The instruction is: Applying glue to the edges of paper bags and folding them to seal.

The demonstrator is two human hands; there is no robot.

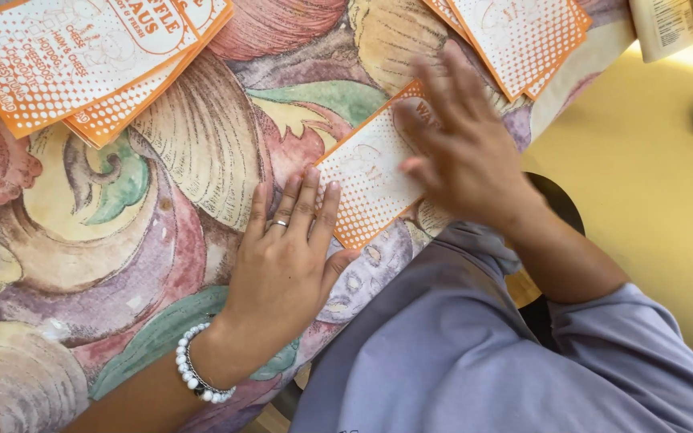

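Currently both hands lie flat on one orange-and-white paper sheet (370, 172), which rests on the tablecloth (194, 144) near the table's edge, close to the person's body. Left hand (282, 256): palm down, fingers together and extended, fingertips (312, 178) pressing the sheet's lower left edge; nothing is enclosed in it. Right hand (463, 148): spread open over the sheet's upper right part, motion-blurred, palm down, also clasping nothing. A ring sits on the left hand; a white bead bracelet (198, 365) circles that wrist.

Handling judgement: the sheet looks thin, light and flexible, probably a flat paper bag or leaflet; it lies flush, so it offers no raised edge. It would likely slide on the cloth under a flat palm, and crease if pinched hard. Best hold seems to be a corner or a free long edge, lifted by a fingertip, then pinched lightly.

Nearby: a fanned stack of similar sheets (82, 56) at upper left, another stack (523, 40) at upper right, both well apart from the left hand.
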